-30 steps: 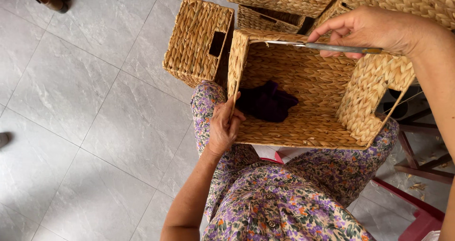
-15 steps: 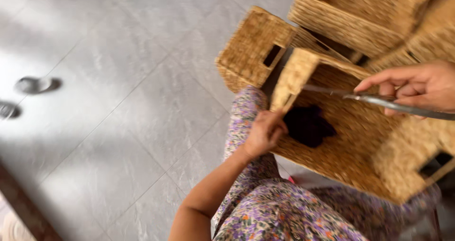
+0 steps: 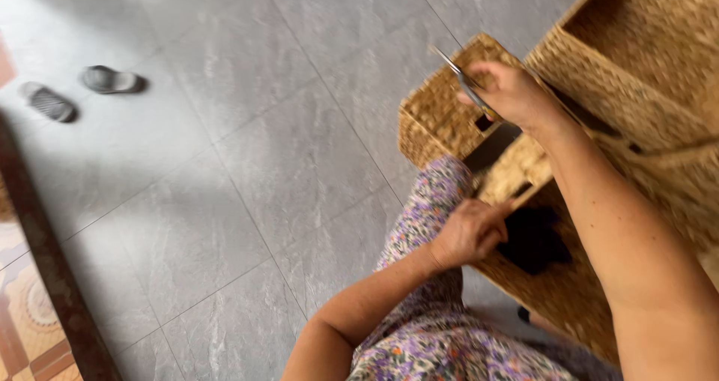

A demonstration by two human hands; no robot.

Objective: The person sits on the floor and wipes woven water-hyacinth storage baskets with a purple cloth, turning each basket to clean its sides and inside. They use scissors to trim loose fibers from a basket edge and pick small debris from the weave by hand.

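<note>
Head view, looking down onto a grey tiled floor (image 3: 247, 164). The person's right hand (image 3: 513, 93) is curled shut around a pair of scissors (image 3: 466, 81), whose blades point up and to the left, out past the fingers, above the near corner of a small woven basket (image 3: 442, 115) standing on the floor. The left hand (image 3: 468, 231) is closed on the near rim of a larger woven basket (image 3: 569, 291) resting on the person's lap, against the floral dress (image 3: 442, 343); the fingers pinch the rim beside a dark cloth (image 3: 535, 239) lying inside this basket. More woven baskets (image 3: 644, 44) are stacked at the upper right. Two sandals (image 3: 79, 89) lie well apart from the baskets, near the floor's upper left corner.
</note>
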